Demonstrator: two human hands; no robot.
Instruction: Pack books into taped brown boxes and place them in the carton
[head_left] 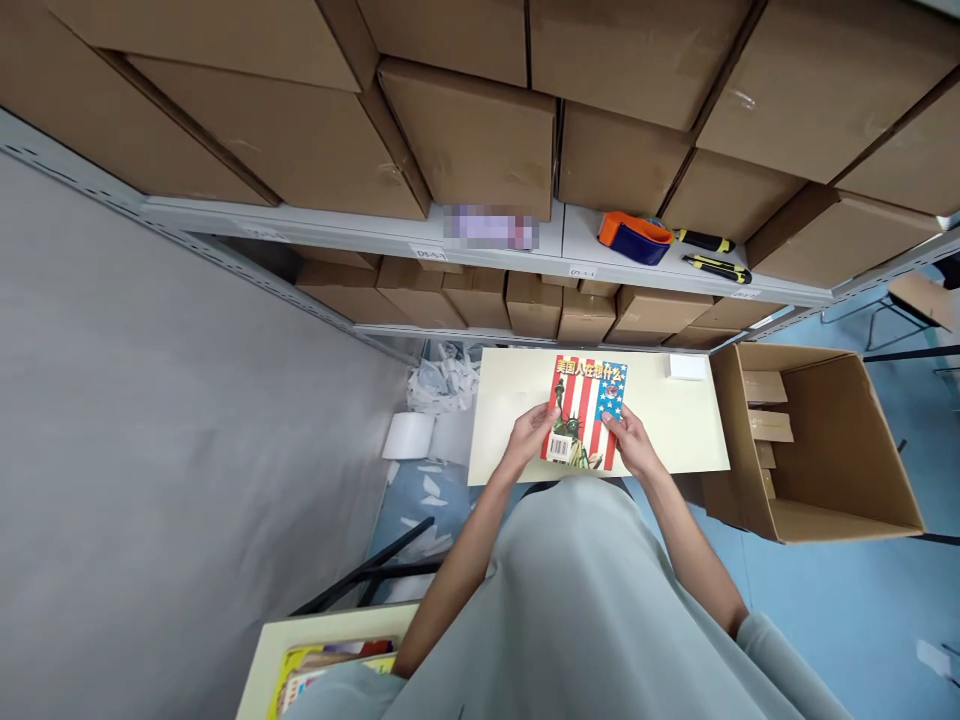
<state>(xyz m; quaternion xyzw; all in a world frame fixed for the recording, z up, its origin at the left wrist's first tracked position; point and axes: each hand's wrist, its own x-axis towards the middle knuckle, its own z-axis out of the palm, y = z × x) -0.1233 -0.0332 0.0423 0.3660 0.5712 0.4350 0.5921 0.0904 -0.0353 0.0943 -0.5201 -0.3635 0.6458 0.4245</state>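
A book (581,410) with red and white stripes, a blue starred corner and a Statue of Liberty picture on its cover is held flat before me over the pale table (510,390). My left hand (532,432) grips its left edge, thumb on the cover. On the opposite edge my right hand (628,438) is closed in the same way, with its thumb on top. The fingers beneath the book are hidden. A white sticker with a barcode lies at the cover's lower left.
A small white stack (685,367) lies at the table's back right. Right of the table stands an open carton (840,450) with small boxes inside. Shelves of cardboard boxes (480,140) rise ahead, with an orange-and-blue tape dispenser (636,238) and box cutters (716,268). Books (330,665) lie behind left.
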